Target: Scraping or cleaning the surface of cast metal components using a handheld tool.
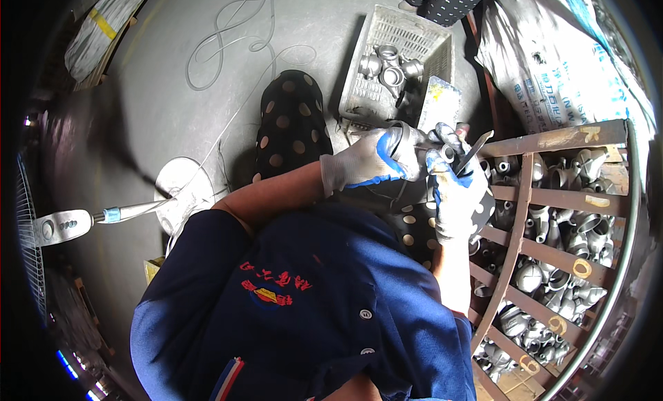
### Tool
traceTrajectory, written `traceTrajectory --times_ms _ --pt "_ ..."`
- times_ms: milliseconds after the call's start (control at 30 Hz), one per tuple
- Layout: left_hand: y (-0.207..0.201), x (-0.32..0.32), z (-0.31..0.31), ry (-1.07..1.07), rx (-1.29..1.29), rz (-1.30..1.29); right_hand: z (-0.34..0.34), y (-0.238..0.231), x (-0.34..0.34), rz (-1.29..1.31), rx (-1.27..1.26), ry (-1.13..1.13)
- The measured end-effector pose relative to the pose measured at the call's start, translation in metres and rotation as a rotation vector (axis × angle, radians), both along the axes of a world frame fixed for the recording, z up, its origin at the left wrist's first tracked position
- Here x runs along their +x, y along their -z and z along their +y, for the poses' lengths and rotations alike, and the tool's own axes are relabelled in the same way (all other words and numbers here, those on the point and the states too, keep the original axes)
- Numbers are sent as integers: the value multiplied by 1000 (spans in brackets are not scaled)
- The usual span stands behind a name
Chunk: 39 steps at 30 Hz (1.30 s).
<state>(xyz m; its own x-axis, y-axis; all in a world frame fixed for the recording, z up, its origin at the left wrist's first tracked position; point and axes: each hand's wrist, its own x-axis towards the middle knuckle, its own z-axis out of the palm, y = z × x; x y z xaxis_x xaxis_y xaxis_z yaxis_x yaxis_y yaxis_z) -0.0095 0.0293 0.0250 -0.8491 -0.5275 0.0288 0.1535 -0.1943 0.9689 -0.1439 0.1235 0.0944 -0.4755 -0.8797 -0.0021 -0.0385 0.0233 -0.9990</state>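
Observation:
A grey metal pipe fitting (pixel 447 153) is between my hands, in front of my lap, with a small round opening facing up. My left hand (pixel 376 159), in a white glove with blue coating, is wrapped round its wider left end. My right hand (pixel 452 187), gloved the same way, closes on a thin flat tool with a blade-like end (pixel 478 145) that points up and right, beside the fitting. Its fingers also lie at the fitting's small end. The tool's lower part is hidden in the glove. Whether its edge touches the metal, I cannot tell.
A pale plastic crate (pixel 442 45) holding several grey fittings stands just ahead. At right, a brown metal cage (pixel 563 135) is full of similar fittings, with white woven sacks (pixel 532 63) behind it. A fan (pixel 65 227) stands at left; a loose cable (pixel 221 38) lies on the floor.

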Motion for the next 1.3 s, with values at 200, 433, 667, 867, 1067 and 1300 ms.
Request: traceTrajectory --times_ms 200,433,667,867,1067,1300 --pt "7 7 12 -121 -270 7 0 11 -6 -76 -73 56" --pt "21 18 5 -442 -66 107 -1 14 -18 -257 -165 161" --pt "22 8 18 -440 181 175 0 13 -11 -94 -170 126" --pt "4 1 18 -352 -163 -68 3 4 -3 -93 -56 76" --pt "5 -4 17 -128 226 78 2 -1 -5 218 -4 21" --pt "22 1 7 82 252 137 4 2 -10 202 -6 -69"
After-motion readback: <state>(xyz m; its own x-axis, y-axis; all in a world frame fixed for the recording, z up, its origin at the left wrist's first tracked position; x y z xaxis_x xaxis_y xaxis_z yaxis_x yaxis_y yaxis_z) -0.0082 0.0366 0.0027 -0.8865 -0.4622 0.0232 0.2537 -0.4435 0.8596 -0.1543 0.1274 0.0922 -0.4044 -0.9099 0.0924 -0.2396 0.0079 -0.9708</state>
